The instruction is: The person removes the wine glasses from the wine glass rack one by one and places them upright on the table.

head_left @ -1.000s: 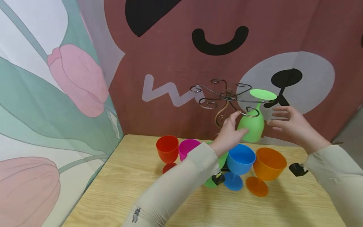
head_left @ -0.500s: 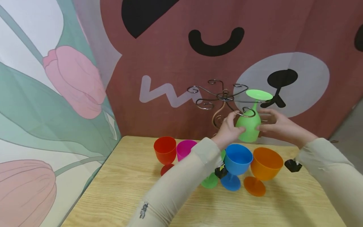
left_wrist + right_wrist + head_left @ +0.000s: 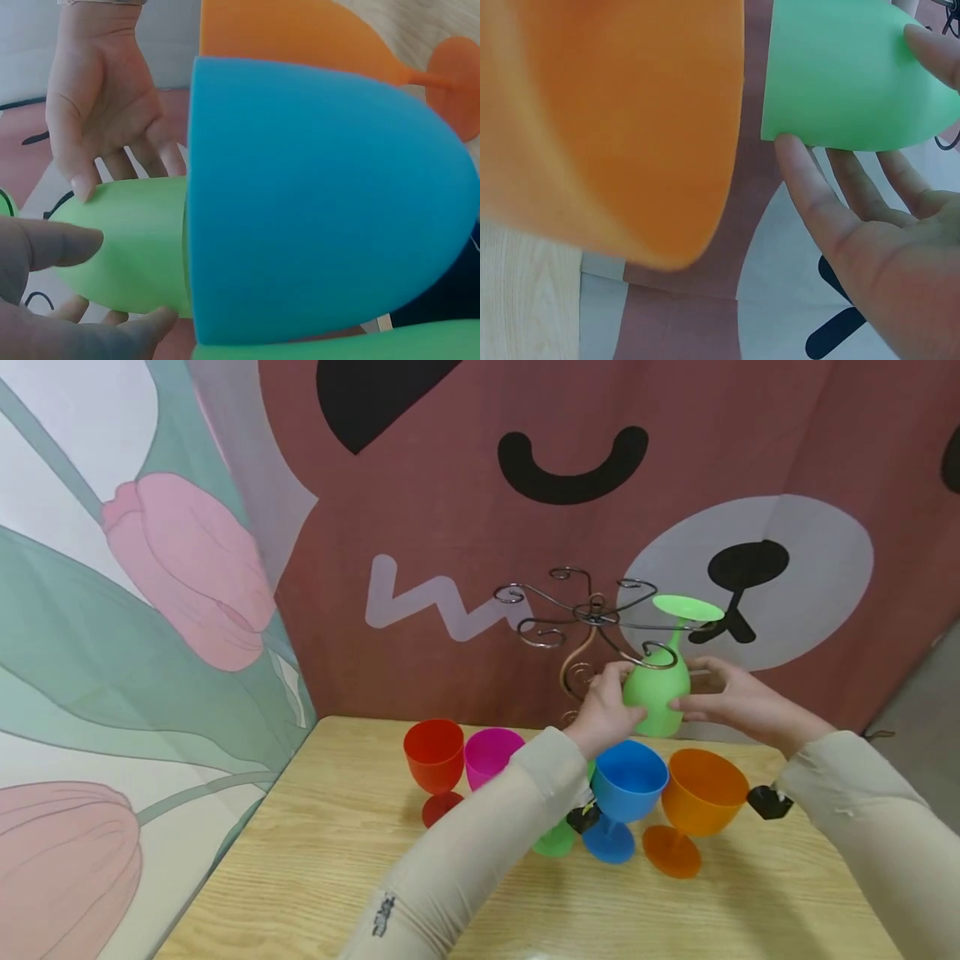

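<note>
A light green goblet (image 3: 657,693) hangs upside down, its foot above a curled arm of the dark metal rack (image 3: 596,617) and its bowl below. My left hand (image 3: 606,714) holds the bowl from the left, with thumb in front and fingers on the far side. From the right, my right hand (image 3: 731,697) holds it too, the thumb on the bowl and the other fingers behind. The left wrist view shows both hands around the green bowl, partly hidden by a blue goblet (image 3: 322,202). In the right wrist view, a fingertip meets the bowl close to its rim.
Upright on the wooden table (image 3: 300,860) stand a red goblet (image 3: 435,760), a magenta goblet (image 3: 491,756), another green goblet (image 3: 555,839) mostly behind my left sleeve, and an orange goblet (image 3: 705,793). A printed curtain (image 3: 420,485) hangs behind the table.
My right hand has moved left from beside the green goblet and taken hold of its bowl. My left hand has stayed at the bowl, and the goblet has hardly moved on the rack.
</note>
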`<action>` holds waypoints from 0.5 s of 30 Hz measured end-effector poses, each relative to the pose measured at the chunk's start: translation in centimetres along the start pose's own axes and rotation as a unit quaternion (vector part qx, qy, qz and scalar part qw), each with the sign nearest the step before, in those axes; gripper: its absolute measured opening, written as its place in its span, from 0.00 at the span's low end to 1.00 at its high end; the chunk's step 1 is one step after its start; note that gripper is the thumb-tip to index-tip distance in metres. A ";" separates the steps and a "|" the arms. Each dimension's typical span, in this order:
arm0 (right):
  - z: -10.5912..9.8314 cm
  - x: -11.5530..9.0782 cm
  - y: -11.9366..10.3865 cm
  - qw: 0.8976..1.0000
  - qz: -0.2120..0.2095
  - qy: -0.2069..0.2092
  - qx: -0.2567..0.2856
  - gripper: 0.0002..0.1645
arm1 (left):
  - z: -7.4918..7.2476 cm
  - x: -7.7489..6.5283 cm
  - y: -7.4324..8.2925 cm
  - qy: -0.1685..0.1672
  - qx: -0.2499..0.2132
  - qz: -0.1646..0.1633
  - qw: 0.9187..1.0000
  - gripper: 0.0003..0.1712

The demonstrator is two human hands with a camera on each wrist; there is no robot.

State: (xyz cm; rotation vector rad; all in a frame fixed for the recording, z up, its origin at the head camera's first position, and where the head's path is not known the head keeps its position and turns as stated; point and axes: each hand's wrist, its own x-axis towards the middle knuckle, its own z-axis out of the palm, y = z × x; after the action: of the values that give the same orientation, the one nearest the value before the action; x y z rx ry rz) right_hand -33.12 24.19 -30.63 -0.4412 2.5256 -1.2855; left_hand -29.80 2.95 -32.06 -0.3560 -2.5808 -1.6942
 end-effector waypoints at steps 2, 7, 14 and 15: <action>0.0 -0.1 0.1 1.000 0.001 0.003 0.002 0.54 | 0.1 0.0 0.0 0.009 0.008 0.003 1.000 0.31; 0.1 -0.5 0.2 1.000 -0.002 0.011 0.008 0.53 | 0.3 -0.2 0.0 0.020 0.021 0.014 0.999 0.29; -0.2 -1.2 -0.1 1.000 -0.003 0.023 -0.018 0.53 | 0.4 -0.4 0.1 0.020 0.036 0.021 0.999 0.27; -0.2 -1.3 -0.1 0.999 -0.002 0.024 -0.022 0.52 | 0.4 -0.5 0.2 0.019 0.036 0.018 0.999 0.27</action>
State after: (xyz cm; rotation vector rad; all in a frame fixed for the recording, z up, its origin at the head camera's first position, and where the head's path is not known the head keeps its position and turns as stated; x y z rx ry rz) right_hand -32.03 24.79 -30.27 -0.4309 2.5981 -1.2603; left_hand -29.25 3.28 -32.15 -0.3624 -2.5829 -1.5768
